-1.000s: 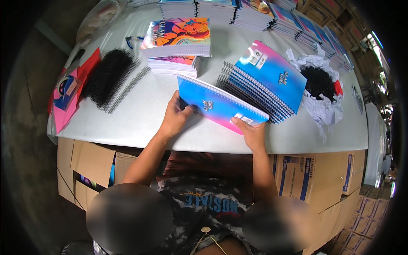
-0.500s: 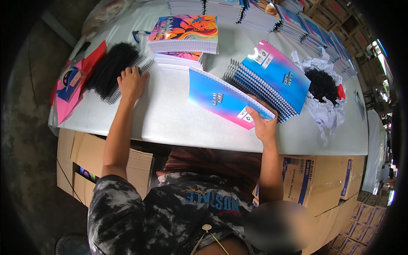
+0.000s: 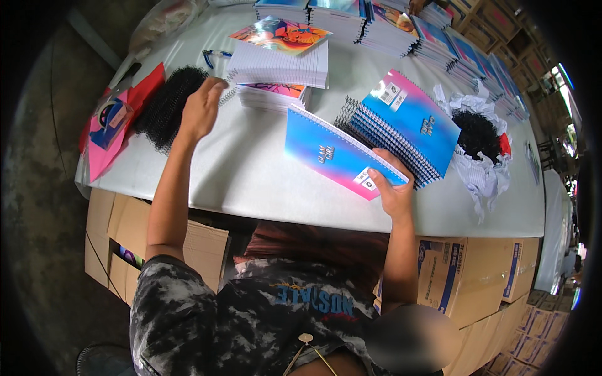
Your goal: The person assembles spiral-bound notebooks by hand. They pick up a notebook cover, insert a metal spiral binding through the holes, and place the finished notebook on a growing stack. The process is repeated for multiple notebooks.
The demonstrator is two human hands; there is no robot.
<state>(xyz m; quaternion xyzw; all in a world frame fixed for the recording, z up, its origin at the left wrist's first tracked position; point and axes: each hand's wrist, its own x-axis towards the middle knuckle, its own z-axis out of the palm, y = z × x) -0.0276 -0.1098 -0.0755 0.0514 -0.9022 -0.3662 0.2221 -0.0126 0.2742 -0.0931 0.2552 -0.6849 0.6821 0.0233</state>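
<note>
My right hand [image 3: 395, 191] grips the lower right end of a blue and pink notebook [image 3: 335, 150], thumb on the cover. A row of punched holes runs along its upper edge. My left hand [image 3: 204, 108] is raised beside a heap of black spiral binding coils [image 3: 169, 103], fingers pinched together. A thin spiral coil [image 3: 229, 93] shows at its fingertips. Just beyond the held notebook lies a stack of coil-bound blue and pink notebooks [image 3: 417, 119]. Behind stand stacked notebooks with an orange cover [image 3: 282, 34]; the top cover sits askew over lined pages.
Blue-handled pliers [image 3: 213, 57] lie near the coil heap. Red and pink sheets [image 3: 103, 144] with a packet are at the left. Crumpled paper [image 3: 480, 178] holds black coil scraps [image 3: 475, 135] at the right. Several notebook stacks [image 3: 338, 25] line the back, near another person's hand [image 3: 416, 6].
My left hand has lifted off the coil heap and moved right with a coil. The top orange cover has swung up, baring lined pages. My right hand keeps holding the notebook.
</note>
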